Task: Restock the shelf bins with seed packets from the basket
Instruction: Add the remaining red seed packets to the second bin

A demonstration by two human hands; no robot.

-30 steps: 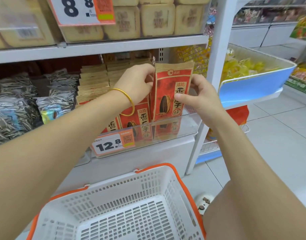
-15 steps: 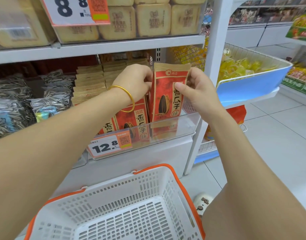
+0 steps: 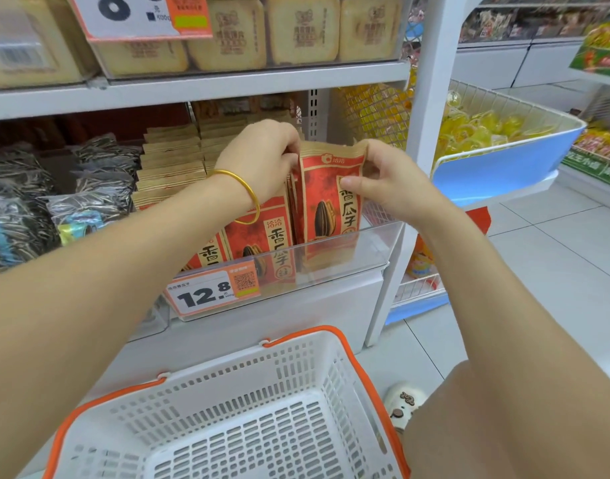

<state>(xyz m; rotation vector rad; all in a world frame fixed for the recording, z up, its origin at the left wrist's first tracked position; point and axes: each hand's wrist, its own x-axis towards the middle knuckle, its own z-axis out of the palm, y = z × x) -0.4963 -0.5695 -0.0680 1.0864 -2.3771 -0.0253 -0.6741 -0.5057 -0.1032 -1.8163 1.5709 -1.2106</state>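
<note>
Since a moment ago I see the seed packet (image 3: 326, 205) has sunk lower: its bottom edge now stands behind the clear front wall of the shelf bin (image 3: 334, 262), upright, at the right end of the red row. My left hand (image 3: 262, 157) has stayed pinching at its top left corner, against the neighbouring packets. My right hand (image 3: 390, 181) has closed over the top right corner, thumb on the face and fingers behind. A narrow gap lies between the packet's right edge and the bin's end wall, with the white upright (image 3: 431, 98) just beyond. The basket (image 3: 298, 335) sits near, below the shelf.
</note>
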